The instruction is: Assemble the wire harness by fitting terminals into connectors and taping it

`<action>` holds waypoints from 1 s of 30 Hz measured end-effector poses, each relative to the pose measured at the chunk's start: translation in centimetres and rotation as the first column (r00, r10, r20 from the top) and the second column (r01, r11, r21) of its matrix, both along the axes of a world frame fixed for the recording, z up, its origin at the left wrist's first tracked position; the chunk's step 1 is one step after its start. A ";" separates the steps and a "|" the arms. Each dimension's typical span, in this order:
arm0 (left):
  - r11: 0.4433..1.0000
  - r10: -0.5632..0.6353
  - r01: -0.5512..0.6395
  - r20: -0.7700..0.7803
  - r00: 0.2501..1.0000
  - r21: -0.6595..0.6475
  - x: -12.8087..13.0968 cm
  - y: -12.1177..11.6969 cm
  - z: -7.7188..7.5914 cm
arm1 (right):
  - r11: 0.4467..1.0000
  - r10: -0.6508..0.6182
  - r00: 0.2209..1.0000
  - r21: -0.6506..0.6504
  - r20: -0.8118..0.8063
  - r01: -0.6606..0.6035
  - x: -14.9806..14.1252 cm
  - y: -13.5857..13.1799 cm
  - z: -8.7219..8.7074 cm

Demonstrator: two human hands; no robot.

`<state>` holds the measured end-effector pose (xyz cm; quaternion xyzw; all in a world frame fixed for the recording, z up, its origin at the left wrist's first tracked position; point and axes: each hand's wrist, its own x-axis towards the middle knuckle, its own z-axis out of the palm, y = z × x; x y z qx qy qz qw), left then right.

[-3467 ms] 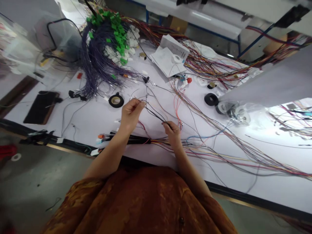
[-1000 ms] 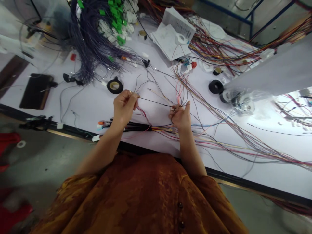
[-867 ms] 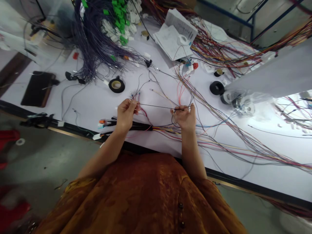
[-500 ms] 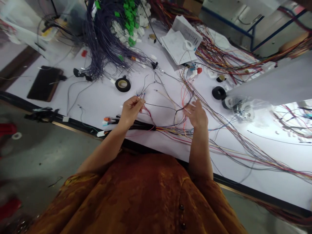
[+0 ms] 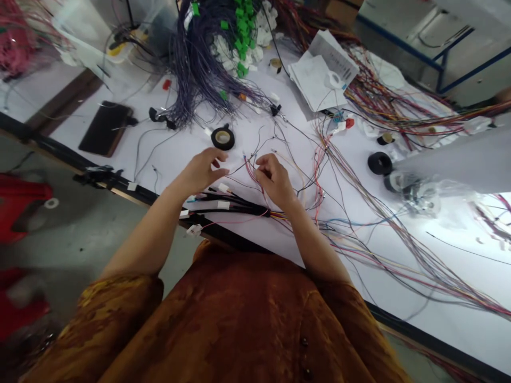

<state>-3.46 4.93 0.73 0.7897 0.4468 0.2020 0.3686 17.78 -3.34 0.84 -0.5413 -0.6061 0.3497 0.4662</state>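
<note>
My left hand (image 5: 203, 171) hovers over the white table, thumb and forefinger apart with nothing seen between them. Just beyond it lies a roll of black tape (image 5: 222, 138). My right hand (image 5: 276, 180) is curled, its fingertips beside thin red wires (image 5: 248, 166) with terminals on their ends; whatever it grips is hidden. Below both hands runs a wire harness in black sleeving (image 5: 239, 203), with white connectors (image 5: 223, 205) at its left end. From the sleeve, coloured wires (image 5: 285, 218) lead off to the right.
A bundle of purple wires (image 5: 195, 74) with green connectors (image 5: 243, 32) lies at the back. Papers (image 5: 315, 80) sit to its right. A dark phone-like slab (image 5: 104, 129) rests on the left. Another black tape roll (image 5: 379, 163) is at right. Long wires (image 5: 403, 229) cross the right side.
My left hand has let go of the wire ends and drawn back to the left, opening. My right hand has moved left to those wires and curled. The view has shifted slightly left.
</note>
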 end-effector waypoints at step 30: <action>0.788 0.216 0.109 0.439 0.872 -0.606 3.4 -0.9 0.0 | 0.997 0.044 0.984 -0.055 -0.174 -0.055 0.6 0.2 -0.6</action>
